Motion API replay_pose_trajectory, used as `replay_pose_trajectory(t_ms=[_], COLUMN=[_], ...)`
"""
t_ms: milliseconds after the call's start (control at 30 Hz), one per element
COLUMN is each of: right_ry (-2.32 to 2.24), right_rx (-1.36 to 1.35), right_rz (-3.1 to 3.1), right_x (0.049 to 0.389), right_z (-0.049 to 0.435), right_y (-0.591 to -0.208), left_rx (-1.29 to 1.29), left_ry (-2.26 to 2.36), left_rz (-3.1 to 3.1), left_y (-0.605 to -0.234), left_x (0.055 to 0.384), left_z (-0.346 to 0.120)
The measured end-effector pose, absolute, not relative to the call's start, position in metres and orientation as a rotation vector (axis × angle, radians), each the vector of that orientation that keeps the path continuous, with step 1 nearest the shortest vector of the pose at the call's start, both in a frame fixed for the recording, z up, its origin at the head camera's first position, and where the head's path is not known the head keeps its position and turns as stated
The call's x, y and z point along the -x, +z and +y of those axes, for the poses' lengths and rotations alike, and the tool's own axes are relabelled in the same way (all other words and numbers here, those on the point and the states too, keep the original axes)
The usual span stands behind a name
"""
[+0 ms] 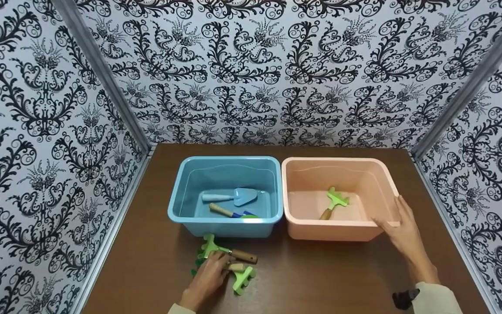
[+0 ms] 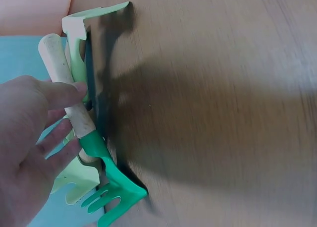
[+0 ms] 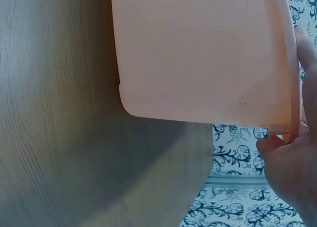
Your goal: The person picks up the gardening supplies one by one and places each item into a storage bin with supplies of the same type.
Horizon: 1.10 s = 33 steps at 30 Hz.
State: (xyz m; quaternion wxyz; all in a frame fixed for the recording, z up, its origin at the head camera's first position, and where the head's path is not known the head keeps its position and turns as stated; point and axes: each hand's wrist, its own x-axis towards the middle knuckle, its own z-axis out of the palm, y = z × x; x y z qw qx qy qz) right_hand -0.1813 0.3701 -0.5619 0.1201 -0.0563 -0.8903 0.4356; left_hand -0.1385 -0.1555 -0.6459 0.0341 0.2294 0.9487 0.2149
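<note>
My left hand (image 1: 207, 277) pinches the pale wooden handle of a dark green hand rake (image 2: 114, 182) between thumb and fingers, over the table in front of the blue tub (image 1: 233, 229). Around this hand lie a light green hand rake with a brown handle (image 1: 244, 256) and another light green rake (image 1: 243, 281). My right hand (image 1: 403, 237) grips the front right corner of the peach tub (image 1: 334, 231) by its rim. Inside the peach tub rests a light green rake (image 1: 337, 198) with a wooden handle.
In the blue tub are a light blue trowel (image 1: 245, 196) and a wooden-handled tool (image 1: 222, 210) with blue and green parts, partly hidden by the front rim. Both tubs stand side by side on the brown table (image 1: 320, 279). Patterned walls (image 1: 251, 65) enclose the back and sides.
</note>
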Motion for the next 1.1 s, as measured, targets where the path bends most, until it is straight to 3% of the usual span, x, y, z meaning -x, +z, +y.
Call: replay_pose_trajectory(t_ms=[1100], right_ry=[1.404], right_rx=[0.347], right_rz=[-2.531], right_x=[0.1768], right_z=[0.3636], right_y=[-0.5720], left_rx=[-0.692], left_ry=[0.739], left_rz=[3.013], left_y=[-0.6453], left_x=[0.1312], left_z=[-0.1546])
